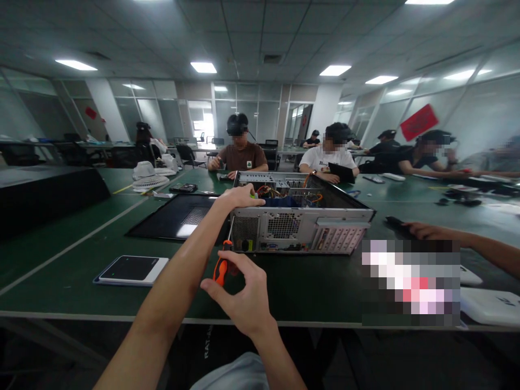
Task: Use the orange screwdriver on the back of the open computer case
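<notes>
A computer case (306, 215) with its side off lies on the green table, its rear panel facing me. My left hand (242, 196) reaches over its near left rim, closed on the case there; some of its fingers are hidden inside. An orange and black screwdriver (221, 268) is in my right hand (247, 287), between the thumb and fingers. Its shaft points up to the left end of the rear panel; whether the tip touches a screw is too small to tell. Coloured cables (266, 190) show inside the case.
Left of the case lies a black side panel (174, 216). A white and black device (129, 268) sits near the front edge. A white fan (150, 183) stands farther back. At right, another person's hand (426, 232) rests by a blurred-out area. People sit across the table.
</notes>
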`<state>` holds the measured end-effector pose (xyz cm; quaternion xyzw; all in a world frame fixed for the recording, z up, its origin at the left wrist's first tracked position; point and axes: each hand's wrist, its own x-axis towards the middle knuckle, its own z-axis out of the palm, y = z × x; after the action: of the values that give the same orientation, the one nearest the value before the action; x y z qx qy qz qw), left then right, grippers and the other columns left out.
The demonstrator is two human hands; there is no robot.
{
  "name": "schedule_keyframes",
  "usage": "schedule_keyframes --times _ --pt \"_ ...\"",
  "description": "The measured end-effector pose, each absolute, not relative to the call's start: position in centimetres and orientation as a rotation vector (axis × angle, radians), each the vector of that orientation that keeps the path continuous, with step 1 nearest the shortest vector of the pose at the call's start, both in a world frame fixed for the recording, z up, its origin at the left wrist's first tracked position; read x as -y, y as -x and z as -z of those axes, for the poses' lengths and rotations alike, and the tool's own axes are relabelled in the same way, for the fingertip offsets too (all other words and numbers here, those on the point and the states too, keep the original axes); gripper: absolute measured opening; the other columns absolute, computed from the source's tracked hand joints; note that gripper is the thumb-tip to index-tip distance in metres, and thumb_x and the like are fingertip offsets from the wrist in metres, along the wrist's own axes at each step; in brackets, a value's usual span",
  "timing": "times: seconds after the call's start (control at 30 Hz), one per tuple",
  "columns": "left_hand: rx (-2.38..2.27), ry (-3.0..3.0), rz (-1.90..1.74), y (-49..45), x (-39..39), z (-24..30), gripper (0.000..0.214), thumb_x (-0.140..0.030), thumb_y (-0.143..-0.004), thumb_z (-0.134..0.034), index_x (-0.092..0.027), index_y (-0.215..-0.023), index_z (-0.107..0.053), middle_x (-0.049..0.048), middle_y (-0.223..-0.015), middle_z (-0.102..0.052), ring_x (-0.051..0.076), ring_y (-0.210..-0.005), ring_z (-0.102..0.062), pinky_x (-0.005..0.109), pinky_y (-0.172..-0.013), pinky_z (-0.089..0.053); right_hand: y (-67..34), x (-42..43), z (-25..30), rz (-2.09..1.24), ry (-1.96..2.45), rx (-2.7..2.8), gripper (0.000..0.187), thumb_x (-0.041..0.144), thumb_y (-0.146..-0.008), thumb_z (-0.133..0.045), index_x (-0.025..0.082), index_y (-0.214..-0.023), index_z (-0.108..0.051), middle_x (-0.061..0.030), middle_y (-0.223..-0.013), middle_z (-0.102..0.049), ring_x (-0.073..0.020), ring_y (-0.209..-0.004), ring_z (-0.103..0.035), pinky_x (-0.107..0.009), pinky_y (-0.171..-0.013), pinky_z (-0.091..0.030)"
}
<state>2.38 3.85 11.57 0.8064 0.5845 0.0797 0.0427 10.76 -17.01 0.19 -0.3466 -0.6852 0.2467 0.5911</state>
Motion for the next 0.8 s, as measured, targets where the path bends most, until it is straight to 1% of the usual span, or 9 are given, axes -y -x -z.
schedule_keyframes --times 0.07,0.17,0.23,0.37,0.5,0.67,0.8 --pt "-1.785 -2.467 -0.251 -2.4 -3.8 -11.6 0.068 -0.076 -0.087 -0.052 -0.022 -0.129 -0.055 0.0154 -0.133 -0.069 0.034 -0.119 -0.067 0.042 -0.097 -0.050 -10.5 16.9 -0.2 -0.547 0.822 1.569 0.041 0.037 -0.075 -0.087 0.021 -0.110 -0.074 -0.0034 -0.095 -0.075 -0.0180 -0.081 -0.068 -0.030 -0.078 -0.057" --pt "-1.799 -2.461 -0.248 -2.4 -3.8 -11.6 0.068 -0.076 -0.086 -0.053 -0.023 -0.129 -0.055 0.0149 -0.134 -0.069 0.034 -0.119 -0.066 0.043 -0.098 -0.050 -10.3 16.7 -0.4 -0.506 0.806 1.528 0.028 0.034 -0.082 -0.077 0.019 -0.106 -0.073 -0.0031 -0.088 -0.073 -0.0170 -0.077 -0.066 -0.029 -0.073 -0.055" --pt "-1.799 -2.463 -0.249 -2.4 -3.8 -11.6 0.068 -0.076 -0.086 -0.053 -0.023 -0.129 -0.055 0.0147 -0.134 -0.069 0.034 -0.120 -0.066 0.043 -0.099 -0.050 -10.3 16.5 -0.5 -0.463 0.799 1.510 0.023 0.032 -0.084 -0.071 0.018 -0.102 -0.073 -0.0026 -0.083 -0.070 -0.0165 -0.074 -0.063 -0.029 -0.071 -0.054" --pt "-1.792 -2.472 -0.250 -2.4 -3.8 -11.6 0.068 -0.075 -0.086 -0.053 -0.023 -0.129 -0.056 0.0143 -0.133 -0.069 0.033 -0.119 -0.067 0.041 -0.098 -0.050 -10.7 16.2 -0.8 -0.390 0.775 1.497 0.019 0.032 -0.085 -0.068 0.018 -0.098 -0.072 -0.0016 -0.080 -0.064 -0.0157 -0.071 -0.059 -0.028 -0.067 -0.050" --pt "-1.799 -2.465 -0.281 -2.4 -3.9 -11.4 0.070 -0.076 -0.085 -0.054 -0.023 -0.130 -0.055 0.0140 -0.133 -0.070 0.032 -0.119 -0.067 0.040 -0.098 -0.050 -11.0 15.9 -1.1 -0.372 0.746 1.475 0.016 0.027 -0.089 -0.060 0.018 -0.097 -0.071 -0.0018 -0.081 -0.063 -0.0155 -0.073 -0.059 -0.029 -0.070 -0.048" --pt "-1.819 -2.429 -0.279 -2.4 -3.9 -11.4 0.075 -0.076 -0.084 -0.054 -0.019 -0.133 -0.054 0.0175 -0.135 -0.067 0.034 -0.121 -0.066 0.040 -0.099 -0.049 -11.0 15.7 -1.4 -0.396 0.760 1.446 0.014 0.028 -0.090 -0.060 0.018 -0.094 -0.070 -0.0021 -0.083 -0.065 -0.0157 -0.074 -0.059 -0.029 -0.070 -0.047" --pt "-1.820 -2.436 -0.280 -2.4 -3.7 -11.5 0.074 -0.076 -0.085 -0.053 -0.019 -0.133 -0.054 0.0173 -0.135 -0.067 0.035 -0.121 -0.066 0.041 -0.098 -0.050 -10.9 15.7 -1.7 -0.400 0.761 1.440 0.014 0.029 -0.089 -0.060 0.019 -0.094 -0.070 -0.0017 -0.082 -0.065 -0.0156 -0.072 -0.059 -0.029 -0.068 -0.047"
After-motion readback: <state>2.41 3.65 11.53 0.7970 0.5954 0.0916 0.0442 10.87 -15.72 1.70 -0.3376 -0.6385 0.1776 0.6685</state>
